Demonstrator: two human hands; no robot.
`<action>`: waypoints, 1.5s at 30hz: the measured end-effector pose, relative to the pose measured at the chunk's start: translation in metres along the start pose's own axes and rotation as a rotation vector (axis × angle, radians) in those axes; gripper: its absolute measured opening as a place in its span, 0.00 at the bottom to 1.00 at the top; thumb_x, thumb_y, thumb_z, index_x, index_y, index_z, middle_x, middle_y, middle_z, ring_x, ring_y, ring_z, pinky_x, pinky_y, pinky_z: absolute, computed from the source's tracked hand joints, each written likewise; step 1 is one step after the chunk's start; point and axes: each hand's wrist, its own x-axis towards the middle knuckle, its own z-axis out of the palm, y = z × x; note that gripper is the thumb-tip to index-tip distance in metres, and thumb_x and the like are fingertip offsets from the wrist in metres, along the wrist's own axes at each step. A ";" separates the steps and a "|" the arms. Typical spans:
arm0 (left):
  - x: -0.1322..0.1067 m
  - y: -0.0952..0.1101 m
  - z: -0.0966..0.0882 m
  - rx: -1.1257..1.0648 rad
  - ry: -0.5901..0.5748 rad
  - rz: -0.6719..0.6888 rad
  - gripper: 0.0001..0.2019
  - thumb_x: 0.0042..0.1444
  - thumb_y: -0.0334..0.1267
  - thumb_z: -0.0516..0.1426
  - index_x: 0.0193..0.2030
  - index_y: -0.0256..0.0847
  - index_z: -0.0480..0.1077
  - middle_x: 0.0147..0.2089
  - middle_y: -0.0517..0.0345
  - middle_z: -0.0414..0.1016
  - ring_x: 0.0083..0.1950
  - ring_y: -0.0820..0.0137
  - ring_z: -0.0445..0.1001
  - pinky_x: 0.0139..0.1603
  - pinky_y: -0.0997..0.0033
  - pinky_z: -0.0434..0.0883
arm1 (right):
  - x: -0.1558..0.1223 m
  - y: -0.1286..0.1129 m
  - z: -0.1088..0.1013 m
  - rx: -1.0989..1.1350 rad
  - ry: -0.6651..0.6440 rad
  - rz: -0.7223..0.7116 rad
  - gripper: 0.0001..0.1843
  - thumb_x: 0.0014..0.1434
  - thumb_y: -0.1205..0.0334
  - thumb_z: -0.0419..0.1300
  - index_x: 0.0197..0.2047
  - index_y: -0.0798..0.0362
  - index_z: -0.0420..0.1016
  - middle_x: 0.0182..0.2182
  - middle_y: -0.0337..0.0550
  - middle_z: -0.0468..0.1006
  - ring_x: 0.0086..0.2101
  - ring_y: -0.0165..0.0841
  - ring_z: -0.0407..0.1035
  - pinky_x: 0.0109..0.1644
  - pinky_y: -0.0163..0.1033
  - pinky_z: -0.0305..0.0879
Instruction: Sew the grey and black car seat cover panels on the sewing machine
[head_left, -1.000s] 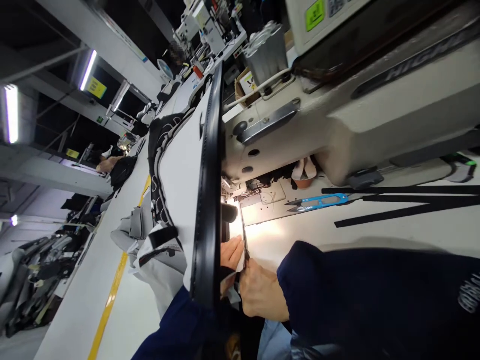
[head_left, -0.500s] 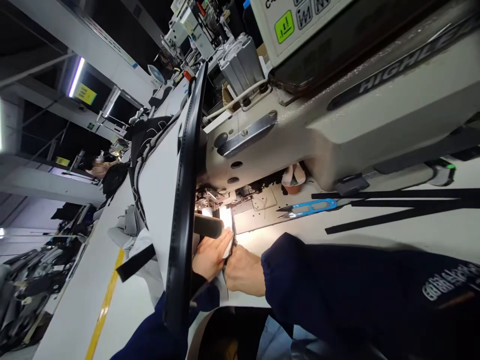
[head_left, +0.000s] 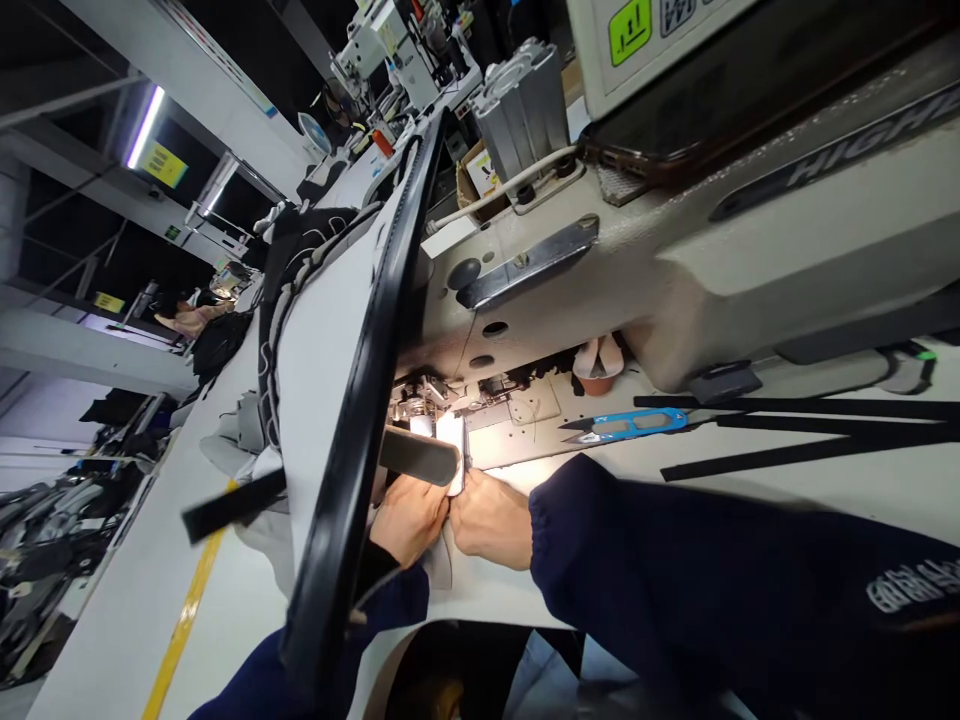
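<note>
My left hand (head_left: 409,520) is closed on the near left edge of a small white and grey fabric piece (head_left: 452,450). My right hand (head_left: 491,520) is curled with its fingertips pinching the right edge of that fabric, knuckles close to the left fingers. The fabric's far end lies in the lamp light by the presser foot (head_left: 420,398) of a sewing machine (head_left: 540,290). A dark flat bar (head_left: 420,455) partly covers the left fingers and the fabric. Blue thread snips (head_left: 637,424) lie to the right of the hands.
A long black band (head_left: 367,370) crosses the view at the left. Black strips (head_left: 780,458) lie on the white table at the right. A small reddish-brown cup (head_left: 598,378) stands under the machine arm. Dark cloth (head_left: 289,270) is piled behind; another person (head_left: 191,315) sits far left.
My left hand has drawn back and its fingers, which lay flat on the fabric, are now curled at its edge. My right hand stays at the fabric. The view has shifted slightly.
</note>
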 end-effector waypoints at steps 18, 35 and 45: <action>0.002 0.001 -0.003 0.063 -0.212 0.139 0.20 0.62 0.29 0.45 0.58 0.34 0.65 0.58 0.44 0.66 0.50 0.62 0.68 0.48 0.64 0.67 | -0.028 -0.042 0.016 -0.177 0.038 -0.036 0.28 0.57 0.58 0.56 0.53 0.74 0.66 0.53 0.76 0.65 0.56 0.58 0.60 0.60 0.59 0.50; 0.000 0.006 0.010 0.054 -0.211 0.133 0.15 0.65 0.29 0.43 0.34 0.34 0.69 0.34 0.52 0.67 0.37 0.68 0.64 0.35 0.67 0.60 | -0.026 -0.009 0.003 0.000 0.203 0.216 0.13 0.64 0.74 0.45 0.42 0.60 0.71 0.38 0.51 0.71 0.40 0.38 0.62 0.45 0.43 0.60; 0.001 0.014 0.010 0.037 -0.150 0.053 0.12 0.65 0.29 0.44 0.40 0.32 0.68 0.36 0.51 0.68 0.40 0.66 0.66 0.35 0.66 0.63 | -0.018 0.017 0.014 0.159 0.197 0.057 0.11 0.63 0.75 0.47 0.38 0.57 0.69 0.34 0.46 0.70 0.37 0.34 0.62 0.40 0.37 0.63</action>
